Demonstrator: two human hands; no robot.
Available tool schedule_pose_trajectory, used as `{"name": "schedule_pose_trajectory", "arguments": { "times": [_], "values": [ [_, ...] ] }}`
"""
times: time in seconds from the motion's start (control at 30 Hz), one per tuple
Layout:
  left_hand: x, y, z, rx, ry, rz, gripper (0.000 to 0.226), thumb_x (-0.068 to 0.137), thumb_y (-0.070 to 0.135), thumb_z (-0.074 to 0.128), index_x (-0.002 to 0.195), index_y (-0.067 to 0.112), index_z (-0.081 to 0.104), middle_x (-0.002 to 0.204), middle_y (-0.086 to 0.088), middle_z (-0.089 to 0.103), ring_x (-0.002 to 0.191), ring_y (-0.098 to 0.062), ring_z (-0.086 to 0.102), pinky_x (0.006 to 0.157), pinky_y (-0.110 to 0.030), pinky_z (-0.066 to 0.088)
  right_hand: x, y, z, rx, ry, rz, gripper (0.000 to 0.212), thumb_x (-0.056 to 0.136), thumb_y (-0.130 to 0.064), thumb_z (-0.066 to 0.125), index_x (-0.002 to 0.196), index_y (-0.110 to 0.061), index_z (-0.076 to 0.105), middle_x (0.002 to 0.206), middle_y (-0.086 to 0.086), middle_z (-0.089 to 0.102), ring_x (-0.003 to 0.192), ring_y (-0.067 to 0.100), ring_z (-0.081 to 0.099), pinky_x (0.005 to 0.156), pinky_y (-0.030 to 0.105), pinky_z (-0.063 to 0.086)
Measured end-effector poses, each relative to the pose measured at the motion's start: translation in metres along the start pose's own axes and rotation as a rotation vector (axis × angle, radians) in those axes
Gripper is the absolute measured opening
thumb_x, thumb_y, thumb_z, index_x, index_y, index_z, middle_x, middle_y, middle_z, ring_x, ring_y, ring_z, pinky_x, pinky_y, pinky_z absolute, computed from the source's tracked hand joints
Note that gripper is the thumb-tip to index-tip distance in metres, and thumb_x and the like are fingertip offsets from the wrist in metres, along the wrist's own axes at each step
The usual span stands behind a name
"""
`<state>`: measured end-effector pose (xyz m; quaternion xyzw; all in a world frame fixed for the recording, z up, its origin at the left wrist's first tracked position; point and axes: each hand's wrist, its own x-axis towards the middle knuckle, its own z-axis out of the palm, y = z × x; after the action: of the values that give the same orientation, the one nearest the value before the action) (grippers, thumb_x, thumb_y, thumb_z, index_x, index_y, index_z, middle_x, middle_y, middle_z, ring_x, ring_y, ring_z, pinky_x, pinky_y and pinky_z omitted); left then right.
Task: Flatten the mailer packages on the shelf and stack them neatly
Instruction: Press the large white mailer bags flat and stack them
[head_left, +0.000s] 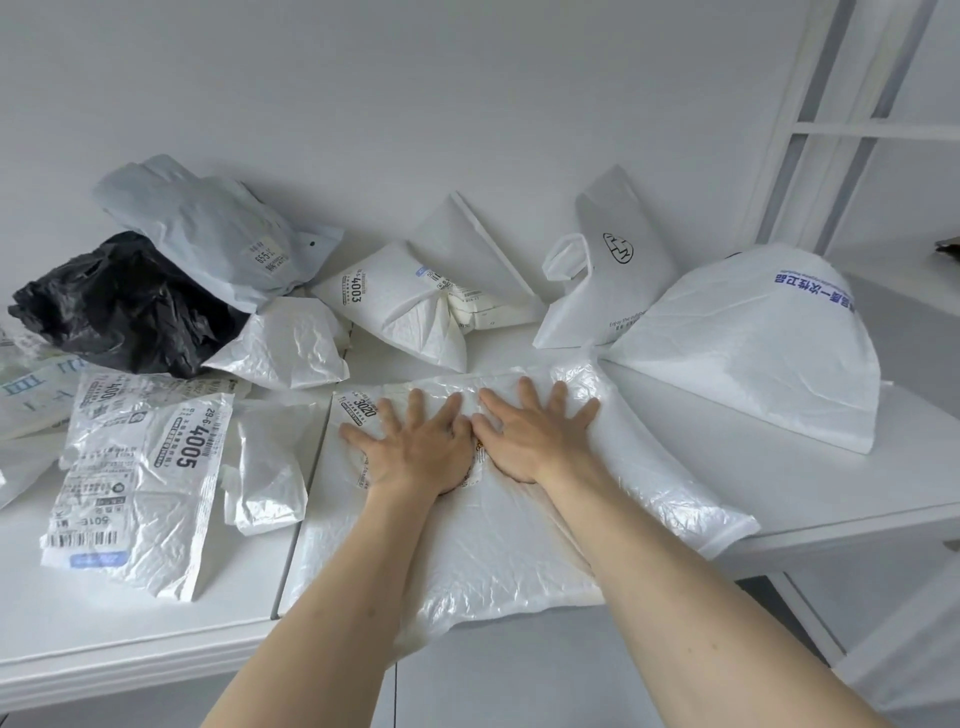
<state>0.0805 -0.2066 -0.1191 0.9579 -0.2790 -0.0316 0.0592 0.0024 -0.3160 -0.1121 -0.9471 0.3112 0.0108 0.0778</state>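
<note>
A large white mailer (467, 540) marked 3020 lies spread on the white shelf (130, 623), its near edge hanging over the front. My left hand (415, 447) and my right hand (530, 436) press flat on its far half, side by side, fingers straight and spread. Left of it lies a flat crinkled mailer (150, 483) marked 4005. Puffed-up mailers stand behind: one marked 4003 (405, 306), a grey one (218, 234), a small white one (285, 343).
A crumpled black bag (119, 306) sits at the back left. A white bag with a round logo (613, 270) and a big white bag with blue print (769, 343) stand at the right. A white shelf frame (810, 130) rises at far right.
</note>
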Motion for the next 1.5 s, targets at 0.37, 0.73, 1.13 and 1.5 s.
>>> {"name": "schedule_pose_trajectory", "arguments": {
  "times": [0.37, 0.73, 1.13, 1.5],
  "values": [
    [-0.024, -0.029, -0.024, -0.017, -0.013, 0.040, 0.058, 0.092, 0.067, -0.001, 0.149, 0.055, 0.006, 0.163, 0.005, -0.016, 0.148, -0.029, -0.019, 0.105, -0.075, -0.011, -0.066, 0.016, -0.010, -0.111, -0.040, -0.007, 0.089, 0.068, -0.095, 0.011, 0.146, -0.058, -0.008, 0.161, -0.008, -0.023, 0.142, 0.044, -0.027, 0.101, 0.072, -0.019],
    [-0.027, -0.038, -0.007, 0.028, -0.004, 0.057, 0.058, 0.089, 0.073, 0.011, 0.145, 0.055, 0.016, 0.161, 0.007, 0.009, 0.148, -0.036, -0.006, 0.104, -0.075, 0.004, -0.068, 0.017, 0.002, 0.009, -0.062, -0.010, 0.085, 0.072, -0.092, 0.015, 0.148, -0.056, 0.002, 0.163, -0.010, -0.008, 0.146, 0.043, -0.017, 0.104, 0.074, -0.014],
    [-0.035, -0.030, -0.013, 0.014, 0.028, 0.066, 0.055, 0.089, 0.069, 0.010, 0.142, 0.056, 0.019, 0.161, 0.007, 0.011, 0.148, -0.034, -0.004, 0.101, -0.072, 0.005, -0.034, 0.017, -0.028, -0.120, 0.200, 0.027, 0.072, 0.081, -0.080, 0.018, 0.142, -0.044, 0.024, 0.145, 0.003, 0.029, 0.138, 0.031, 0.019, 0.106, 0.070, 0.000],
    [-0.026, -0.021, -0.007, 0.026, 0.030, 0.049, 0.054, 0.089, 0.071, 0.000, 0.143, 0.062, 0.000, 0.163, 0.010, -0.001, 0.147, -0.040, -0.011, 0.100, -0.074, -0.002, 0.002, 0.009, -0.001, 0.020, -0.017, 0.060, 0.074, 0.078, -0.087, 0.001, 0.146, -0.059, -0.003, 0.163, -0.009, -0.011, 0.145, 0.046, -0.013, 0.102, 0.076, -0.007]
  ]
}}
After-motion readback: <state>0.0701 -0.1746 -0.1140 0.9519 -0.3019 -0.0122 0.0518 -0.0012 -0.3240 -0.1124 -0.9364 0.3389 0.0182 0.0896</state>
